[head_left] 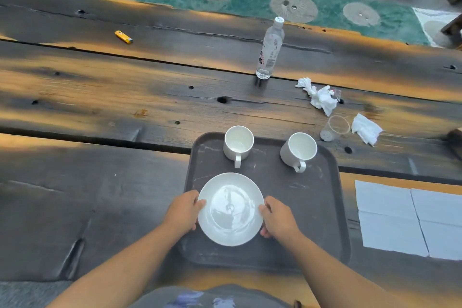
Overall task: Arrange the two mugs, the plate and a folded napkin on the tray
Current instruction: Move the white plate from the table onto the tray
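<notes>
- Both forearms are reaching up from the bottom of the frame, converging on the white plate in the lower centre.
- The left hand is gripping the plate's left rim, thumb on top, fingers curled beneath.
- The right hand is clasping the right rim likewise.
- The plate is lying over the near left part of the dark tray.
- Two white mugs are standing upright at the tray's far edge.
- An unfolded napkin is lying on the wooden table, right of the tray.
</notes>
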Action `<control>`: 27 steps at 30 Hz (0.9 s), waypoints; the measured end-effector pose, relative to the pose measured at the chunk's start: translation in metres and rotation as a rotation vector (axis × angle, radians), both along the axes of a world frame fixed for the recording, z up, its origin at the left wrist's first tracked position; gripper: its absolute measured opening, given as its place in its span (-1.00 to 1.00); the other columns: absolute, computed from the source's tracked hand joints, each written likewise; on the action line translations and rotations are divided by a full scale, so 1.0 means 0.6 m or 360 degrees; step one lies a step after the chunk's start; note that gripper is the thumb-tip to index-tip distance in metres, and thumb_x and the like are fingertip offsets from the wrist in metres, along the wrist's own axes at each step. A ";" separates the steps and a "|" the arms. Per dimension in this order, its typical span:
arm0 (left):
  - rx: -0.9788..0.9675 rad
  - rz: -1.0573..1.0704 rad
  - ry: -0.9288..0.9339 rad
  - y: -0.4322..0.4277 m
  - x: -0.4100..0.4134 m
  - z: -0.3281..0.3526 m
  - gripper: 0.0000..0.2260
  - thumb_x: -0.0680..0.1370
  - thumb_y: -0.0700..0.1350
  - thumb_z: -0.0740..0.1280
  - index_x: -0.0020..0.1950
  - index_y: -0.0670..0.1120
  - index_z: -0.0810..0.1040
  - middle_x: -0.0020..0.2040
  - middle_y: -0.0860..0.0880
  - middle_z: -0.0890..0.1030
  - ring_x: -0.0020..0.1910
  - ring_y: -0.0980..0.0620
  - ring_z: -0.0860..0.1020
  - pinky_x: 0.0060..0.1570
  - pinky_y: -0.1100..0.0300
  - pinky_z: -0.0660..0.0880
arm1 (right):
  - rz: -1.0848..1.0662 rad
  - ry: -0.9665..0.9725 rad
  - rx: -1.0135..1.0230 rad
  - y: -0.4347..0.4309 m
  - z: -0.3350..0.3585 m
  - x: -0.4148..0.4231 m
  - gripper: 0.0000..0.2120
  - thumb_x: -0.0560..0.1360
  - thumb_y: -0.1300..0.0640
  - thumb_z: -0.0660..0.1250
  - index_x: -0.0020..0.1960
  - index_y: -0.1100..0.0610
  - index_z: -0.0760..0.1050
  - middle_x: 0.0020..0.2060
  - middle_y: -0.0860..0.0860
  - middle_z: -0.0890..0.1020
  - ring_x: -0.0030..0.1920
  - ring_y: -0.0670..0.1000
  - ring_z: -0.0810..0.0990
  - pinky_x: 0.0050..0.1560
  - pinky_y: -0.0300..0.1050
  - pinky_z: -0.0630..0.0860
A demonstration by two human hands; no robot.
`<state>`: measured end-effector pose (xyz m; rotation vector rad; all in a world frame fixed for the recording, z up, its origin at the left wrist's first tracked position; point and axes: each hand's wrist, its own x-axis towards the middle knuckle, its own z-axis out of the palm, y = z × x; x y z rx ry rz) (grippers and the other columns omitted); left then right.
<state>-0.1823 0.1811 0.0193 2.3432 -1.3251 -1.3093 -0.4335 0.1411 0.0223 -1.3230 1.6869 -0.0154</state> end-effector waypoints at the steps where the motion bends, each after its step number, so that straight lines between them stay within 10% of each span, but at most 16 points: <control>1: 0.0009 0.0003 0.0002 0.000 -0.002 -0.001 -0.72 0.67 -0.04 0.24 -0.21 -0.08 0.32 -0.37 -0.10 0.58 -0.54 -0.03 0.53 -0.30 -0.04 0.61 | 0.0006 -0.0001 -0.0008 0.000 0.001 -0.002 -0.80 0.64 0.17 0.13 -0.14 0.20 0.34 -0.27 0.29 0.67 -0.50 0.03 0.60 -0.32 -0.02 0.66; 27: 0.0133 -0.0071 -0.0057 0.004 -0.018 -0.018 -0.75 0.68 -0.05 0.22 -0.17 -0.07 0.34 -0.22 -0.14 0.65 -0.26 -0.17 0.69 -0.14 -0.08 0.66 | 0.0005 0.0063 0.0022 0.003 -0.024 -0.009 -0.79 0.65 0.16 0.11 -0.17 0.13 0.30 -0.24 0.27 0.66 -0.51 0.04 0.58 -0.25 0.04 0.68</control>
